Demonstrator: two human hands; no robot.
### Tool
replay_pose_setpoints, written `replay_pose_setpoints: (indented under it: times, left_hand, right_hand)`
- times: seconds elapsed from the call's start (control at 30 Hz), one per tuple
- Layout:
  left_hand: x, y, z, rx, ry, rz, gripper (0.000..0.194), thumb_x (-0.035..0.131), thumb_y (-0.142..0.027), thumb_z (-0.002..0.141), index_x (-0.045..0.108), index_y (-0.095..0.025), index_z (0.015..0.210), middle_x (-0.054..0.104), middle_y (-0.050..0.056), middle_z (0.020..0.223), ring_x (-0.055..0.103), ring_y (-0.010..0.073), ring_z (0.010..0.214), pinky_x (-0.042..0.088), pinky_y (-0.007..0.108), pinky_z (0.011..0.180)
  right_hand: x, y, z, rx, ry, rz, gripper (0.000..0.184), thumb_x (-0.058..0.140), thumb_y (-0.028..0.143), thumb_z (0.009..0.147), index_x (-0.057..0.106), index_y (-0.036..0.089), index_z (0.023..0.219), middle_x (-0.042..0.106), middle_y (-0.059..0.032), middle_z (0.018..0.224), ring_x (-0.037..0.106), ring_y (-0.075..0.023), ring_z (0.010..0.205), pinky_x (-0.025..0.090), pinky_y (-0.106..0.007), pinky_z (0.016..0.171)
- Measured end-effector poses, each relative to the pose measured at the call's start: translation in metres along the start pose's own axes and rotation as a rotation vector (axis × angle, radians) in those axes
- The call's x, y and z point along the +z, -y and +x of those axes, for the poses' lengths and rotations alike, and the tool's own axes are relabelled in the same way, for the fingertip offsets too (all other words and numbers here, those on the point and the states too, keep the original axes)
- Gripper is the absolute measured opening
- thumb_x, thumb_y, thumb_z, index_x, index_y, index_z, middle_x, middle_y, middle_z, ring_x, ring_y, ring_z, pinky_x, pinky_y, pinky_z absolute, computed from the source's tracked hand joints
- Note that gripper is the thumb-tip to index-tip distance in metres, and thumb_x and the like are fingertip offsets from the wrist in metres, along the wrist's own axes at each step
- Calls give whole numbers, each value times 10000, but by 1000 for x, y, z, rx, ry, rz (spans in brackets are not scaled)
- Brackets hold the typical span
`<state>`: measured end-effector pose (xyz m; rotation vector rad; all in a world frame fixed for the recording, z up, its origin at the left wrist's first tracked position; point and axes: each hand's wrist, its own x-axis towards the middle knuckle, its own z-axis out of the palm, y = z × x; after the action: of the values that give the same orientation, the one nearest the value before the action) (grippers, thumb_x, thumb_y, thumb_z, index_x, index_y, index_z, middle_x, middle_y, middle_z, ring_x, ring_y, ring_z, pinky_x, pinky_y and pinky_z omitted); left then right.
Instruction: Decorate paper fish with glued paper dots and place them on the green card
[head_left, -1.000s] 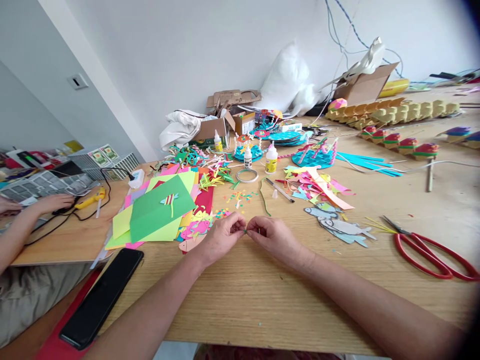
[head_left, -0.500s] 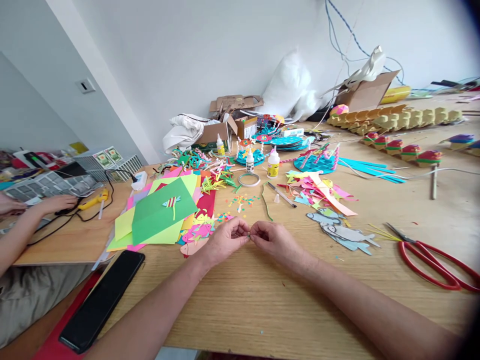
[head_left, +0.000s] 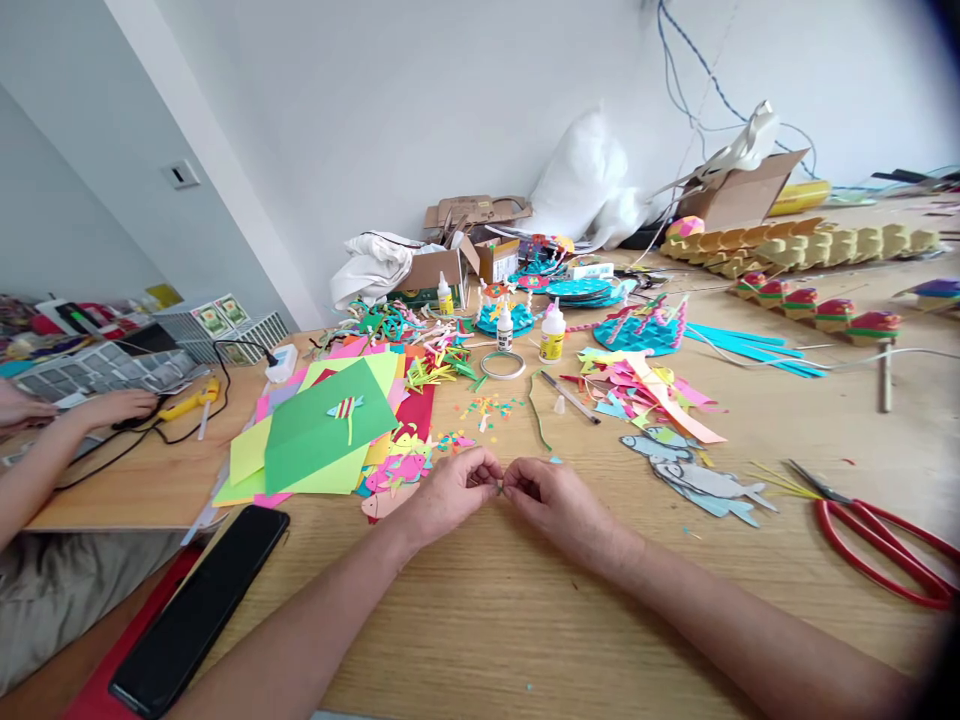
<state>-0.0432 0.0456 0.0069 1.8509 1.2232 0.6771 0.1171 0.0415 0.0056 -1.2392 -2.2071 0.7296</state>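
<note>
My left hand [head_left: 463,492] and my right hand [head_left: 553,500] meet over the middle of the table, thumbs and forefingers pinched together. Something tiny and dark sits between the fingertips, too small to name. Just beyond my hands lie paper confetti bits [head_left: 486,408] and a thin green strip [head_left: 538,412]. Paper fish cutouts [head_left: 401,470] in pink and yellow are close to my left hand. On a green paper sheet [head_left: 315,425] rests a small striped fish [head_left: 346,408]. Grey-blue fish cutouts [head_left: 682,470] lie to the right of my right hand.
Red-handled scissors [head_left: 877,540] lie at the right. Glue bottles [head_left: 553,335] stand behind a tape ring [head_left: 502,365] and a pen [head_left: 570,397]. A black phone [head_left: 199,610] is at the left edge. Another person's hand [head_left: 124,408] is near a yellow glue gun [head_left: 187,402].
The view has shifted slightly, so most things sit a little lower and further right. My hands stay pinched together, and a small blue scrap now shows just beyond my right hand.
</note>
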Motion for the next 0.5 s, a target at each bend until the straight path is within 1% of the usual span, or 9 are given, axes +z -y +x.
replay_pose_setpoints:
  times: [0.1,0.17,0.2,0.23,0.27,0.33,0.4,0.5]
  left_hand:
    - [-16,-2,3,-28,-30,125,147,483,-122,678,583,-164,776,600,-14,731,533,104,687,406,193,632]
    - [-34,-4,7,-45,-74,227,146,481,-131,680,602,-168,753,617,-12,759,539,106,702,406,196,645]
    - [-43,-4,9,-56,-98,270,152,473,-138,686,608,-170,750,620,-15,753,540,106,690,404,192,625]
    - [-52,-4,11,-71,-130,311,155,464,-141,691,608,-168,743,614,-19,710,534,102,654,400,188,598]
    - [-60,-3,12,-74,-137,346,155,465,-137,685,608,-164,738,605,-24,677,527,99,628,392,183,575]
    - [-71,0,15,-79,-156,392,151,468,-126,676,604,-157,732,589,-30,639,518,91,601,380,174,550]
    - [-74,4,17,-91,-135,432,162,463,-113,676,604,-156,742,587,-31,638,515,87,590,374,170,538]
    - [-68,9,16,-80,-42,529,209,436,-96,699,614,-175,774,608,-27,695,518,85,587,384,180,560]
  right_hand:
    - [-8,7,-6,-66,70,-95,144,399,121,725,535,161,706,581,-15,661,493,-101,602,341,-200,559]
    - [-15,14,-11,-137,150,-178,155,390,130,747,535,168,705,587,-18,691,494,-100,610,339,-203,568]
    - [-18,17,-14,-156,195,-224,176,373,151,776,536,170,713,589,-22,705,495,-99,607,335,-205,565]
    - [-20,19,-15,-169,244,-263,195,358,158,793,539,171,721,592,-28,719,501,-100,610,331,-204,553]
    - [-21,20,-16,-182,278,-305,205,351,156,801,541,172,724,593,-32,726,508,-104,624,330,-207,555]
    - [-23,19,-15,-196,321,-383,217,346,152,809,547,172,731,595,-38,735,519,-112,634,326,-214,548]
    - [-24,14,-8,-201,329,-429,215,357,145,805,559,173,737,592,-40,745,528,-116,639,324,-218,544]
    - [-28,5,11,-197,307,-433,215,384,123,786,590,180,759,581,-37,771,538,-108,645,327,-208,543]
